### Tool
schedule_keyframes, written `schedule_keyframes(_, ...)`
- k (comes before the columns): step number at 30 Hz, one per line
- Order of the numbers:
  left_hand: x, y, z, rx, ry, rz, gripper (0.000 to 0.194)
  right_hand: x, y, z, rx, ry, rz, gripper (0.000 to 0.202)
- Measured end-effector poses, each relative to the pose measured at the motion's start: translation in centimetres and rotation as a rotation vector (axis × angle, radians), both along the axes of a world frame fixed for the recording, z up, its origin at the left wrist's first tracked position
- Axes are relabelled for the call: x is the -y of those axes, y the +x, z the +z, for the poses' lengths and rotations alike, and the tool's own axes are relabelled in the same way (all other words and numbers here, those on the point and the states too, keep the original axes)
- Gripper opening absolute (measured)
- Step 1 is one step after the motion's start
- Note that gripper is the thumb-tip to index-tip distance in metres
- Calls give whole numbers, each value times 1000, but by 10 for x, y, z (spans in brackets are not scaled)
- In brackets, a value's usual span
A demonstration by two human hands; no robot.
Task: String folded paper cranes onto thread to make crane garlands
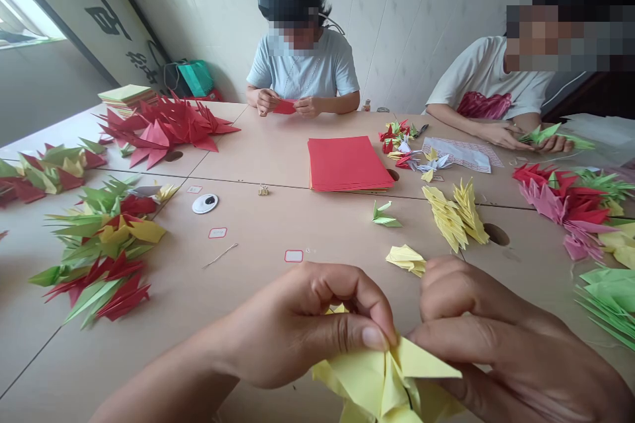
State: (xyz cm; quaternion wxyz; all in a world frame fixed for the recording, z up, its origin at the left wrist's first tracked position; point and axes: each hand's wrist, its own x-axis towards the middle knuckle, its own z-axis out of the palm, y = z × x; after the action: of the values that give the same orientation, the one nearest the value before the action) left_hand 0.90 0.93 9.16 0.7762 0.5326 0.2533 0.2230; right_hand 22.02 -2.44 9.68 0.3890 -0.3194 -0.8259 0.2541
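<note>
head | left hand [297,330] pinches yellow paper [364,377] edge | red stack [350,164] well apart

We seem to be in a craft workroom: two people [303,73] handle paper [284,107] at our shared desk [258,228], red sheets [347,164] lie stacked on it, folded pieces [126,236] crowd its left edge, and a tiled wall [387,33] rises behind.

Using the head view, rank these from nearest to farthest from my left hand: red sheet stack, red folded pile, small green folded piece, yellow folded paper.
1. Yellow folded paper: pinched in your left hand.
2. Small green folded piece: ahead, slightly right.
3. Red sheet stack: ahead, farther out.
4. Red folded pile: far left.
</note>
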Motion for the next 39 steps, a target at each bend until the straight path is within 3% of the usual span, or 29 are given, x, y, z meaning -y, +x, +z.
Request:
schedule_keyframes(5,2,0,-2,26,-79,6,15,0,1,1,-12,55,36,7)
schedule_keyframes(14,4,7,-3,58,-181,26,18,9,-5,-4,-56,-11,-18,8)
schedule_keyframes(23,3,13,-8,153,-215,58,18,9,-7,-3,114,24,6,13)
schedule_keyframes(31,-4,5,-9,164,-117,-72,17,-3,-1,0,120,36,99,7)
schedule_keyframes(39,-10,2,-12,187,-23,-136,15,-6,0,-2,87,34,96,5)
